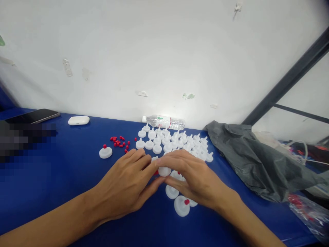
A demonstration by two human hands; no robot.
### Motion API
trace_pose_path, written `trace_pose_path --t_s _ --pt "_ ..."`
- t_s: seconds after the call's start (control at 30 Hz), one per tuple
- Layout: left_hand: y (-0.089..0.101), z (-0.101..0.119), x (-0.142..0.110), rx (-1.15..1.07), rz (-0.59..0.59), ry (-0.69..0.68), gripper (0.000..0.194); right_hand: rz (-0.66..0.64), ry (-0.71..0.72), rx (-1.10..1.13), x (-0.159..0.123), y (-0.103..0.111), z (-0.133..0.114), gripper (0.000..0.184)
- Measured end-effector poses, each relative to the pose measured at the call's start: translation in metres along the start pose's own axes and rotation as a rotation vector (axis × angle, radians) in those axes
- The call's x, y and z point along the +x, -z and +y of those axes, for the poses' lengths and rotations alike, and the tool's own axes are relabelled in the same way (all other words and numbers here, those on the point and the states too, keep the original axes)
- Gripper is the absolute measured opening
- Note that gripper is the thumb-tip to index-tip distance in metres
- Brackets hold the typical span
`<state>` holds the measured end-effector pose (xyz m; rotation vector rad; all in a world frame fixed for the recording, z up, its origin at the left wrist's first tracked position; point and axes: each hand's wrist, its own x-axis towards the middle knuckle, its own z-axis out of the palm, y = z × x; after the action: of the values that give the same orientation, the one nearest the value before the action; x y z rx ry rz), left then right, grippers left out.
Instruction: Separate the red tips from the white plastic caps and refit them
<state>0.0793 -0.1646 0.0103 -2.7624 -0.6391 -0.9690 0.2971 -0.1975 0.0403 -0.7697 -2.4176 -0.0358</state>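
A white nozzle cap [164, 172] is held on its side between the thumb and fingers of my right hand [196, 175]. My left hand [125, 180] meets it from the other side, closed in a pinch at a small red tip cap [156, 172] by the nozzle end. The fingers hide most of that tip. Several finished-looking white caps with red tips lie under and beside my right hand, among them a white cap [182, 206] near the front. Past both hands spreads a group of white nozzle caps [157, 149] without red tips.
Loose red tip caps [119, 143] lie left of the group, near a lone red-tipped white cap [105, 153]. A plastic bottle [164, 122] rests along the wall. An earbud case [78, 120] and phone [34, 116] lie left; a grey plastic bag [246, 157] covers the right.
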Motion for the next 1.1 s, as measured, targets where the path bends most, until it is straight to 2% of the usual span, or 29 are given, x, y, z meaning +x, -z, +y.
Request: trace_pose_path --t_s 0.13,0.27,0.33,0.4,0.47,0.53,0.6,0.77,0.97,1.1 --pt "0.003 -0.002 0.003 -0.160 -0.007 -0.007 0.022 0.049 0.048 -0.009 0.004 -0.003 -0.004 0.035" --pt "0.009 -0.001 0.004 -0.312 0.027 0.126 0.030 0.085 0.047 -0.067 0.006 -0.001 -0.002 0.034" --pt "0.014 0.000 0.002 -0.357 0.076 0.224 0.035 0.115 -0.003 -0.158 0.001 0.003 0.008 0.033" --pt "0.020 -0.002 0.001 -0.386 0.125 0.332 0.038 0.172 -0.121 -0.260 -0.006 0.009 0.023 0.030" --pt "0.024 -0.006 0.001 -0.365 0.137 0.384 0.038 0.247 -0.236 -0.299 -0.012 0.015 0.037 0.026" --pt "0.024 -0.012 0.002 -0.294 0.113 0.350 0.034 0.282 -0.300 -0.276 -0.016 0.018 0.046 0.024" --pt "0.019 -0.018 0.002 -0.229 0.057 0.275 0.028 0.267 -0.304 -0.230 -0.015 0.017 0.046 0.019" --pt "0.007 -0.024 0.001 -0.200 -0.070 0.113 0.017 0.116 -0.233 -0.105 -0.009 0.010 0.033 0.005" --pt "0.006 -0.022 -0.004 -0.247 -0.153 0.075 0.016 -0.082 -0.240 -0.088 -0.009 0.006 0.035 0.011" --pt "0.005 -0.025 -0.007 -0.213 -0.240 0.059 0.016 -0.101 -0.291 -0.092 -0.009 0.015 0.038 0.016"
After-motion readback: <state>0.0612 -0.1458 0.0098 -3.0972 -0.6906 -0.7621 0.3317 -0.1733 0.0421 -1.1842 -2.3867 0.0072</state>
